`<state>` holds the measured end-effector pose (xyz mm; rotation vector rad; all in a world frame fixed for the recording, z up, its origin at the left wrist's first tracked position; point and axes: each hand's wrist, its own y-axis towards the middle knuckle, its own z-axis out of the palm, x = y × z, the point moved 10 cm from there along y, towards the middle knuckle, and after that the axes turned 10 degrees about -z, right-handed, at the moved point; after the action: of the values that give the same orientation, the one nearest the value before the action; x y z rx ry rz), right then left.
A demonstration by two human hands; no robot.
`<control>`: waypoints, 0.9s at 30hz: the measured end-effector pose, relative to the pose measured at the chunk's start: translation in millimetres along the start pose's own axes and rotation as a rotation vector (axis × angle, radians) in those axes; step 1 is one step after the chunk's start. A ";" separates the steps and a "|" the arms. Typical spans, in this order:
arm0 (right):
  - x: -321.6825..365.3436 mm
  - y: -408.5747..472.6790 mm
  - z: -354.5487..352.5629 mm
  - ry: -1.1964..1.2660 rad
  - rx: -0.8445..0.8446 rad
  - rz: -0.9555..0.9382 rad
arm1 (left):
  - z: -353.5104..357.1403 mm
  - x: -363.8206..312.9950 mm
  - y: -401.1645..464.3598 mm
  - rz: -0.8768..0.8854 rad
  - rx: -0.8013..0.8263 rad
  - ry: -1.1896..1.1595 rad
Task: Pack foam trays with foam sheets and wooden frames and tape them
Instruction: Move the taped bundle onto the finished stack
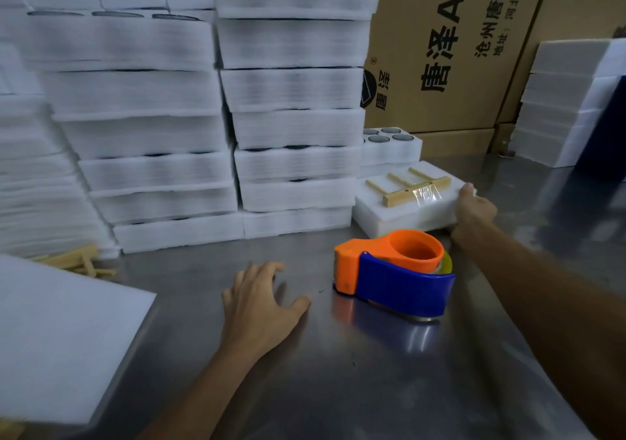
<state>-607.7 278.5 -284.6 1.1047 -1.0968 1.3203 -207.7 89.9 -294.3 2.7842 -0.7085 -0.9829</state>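
Head view showed the taped foam tray (399,214) at the far right of the steel desk (338,372), beside the stacked trays (294,134). Right hand (472,211) gripped its near right corner, thumb on top, other fingers hidden. Left hand (259,304) hovered or rested on the desk, fingers spread, holding nothing. Wooden frame (415,187) was taped on top. Tray likely light, soft, easily dented; best held by two opposite edges, not the frame. Tape dispenser (396,272) sat between the hands.
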 end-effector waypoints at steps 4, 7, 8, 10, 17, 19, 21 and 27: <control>-1.0 -5.6 2.8 -0.252 0.106 -0.160 | -0.3 -0.7 0.3 0.002 -0.004 0.008; -1.4 -15.9 5.7 -0.446 0.204 -0.280 | -0.9 -1.1 0.0 -0.001 -0.005 0.012; -1.0 -20.0 6.8 -0.484 0.242 -0.305 | -1.1 -1.4 -0.2 -0.001 -0.006 0.012; -0.9 -31.4 7.0 -0.566 0.320 -0.351 | -1.6 -1.7 -0.4 -0.004 -0.005 0.012; 6.1 -54.0 8.8 -0.595 0.341 -0.393 | 0.2 -5.4 -2.6 0.005 0.012 0.046; 7.1 -53.2 16.1 -0.603 0.348 -0.418 | 0.6 -5.9 -2.8 0.003 0.015 0.059; 8.5 -52.4 24.1 -0.629 0.365 -0.437 | 1.3 -6.9 -3.0 0.001 0.018 0.073; 7.6 -50.5 54.4 -0.741 0.444 -0.441 | 2.5 -7.7 -3.7 0.006 0.016 0.102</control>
<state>-555.9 227.6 -267.6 2.1395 -0.9891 0.8167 -213.1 96.8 -292.8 2.8205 -0.7140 -0.8305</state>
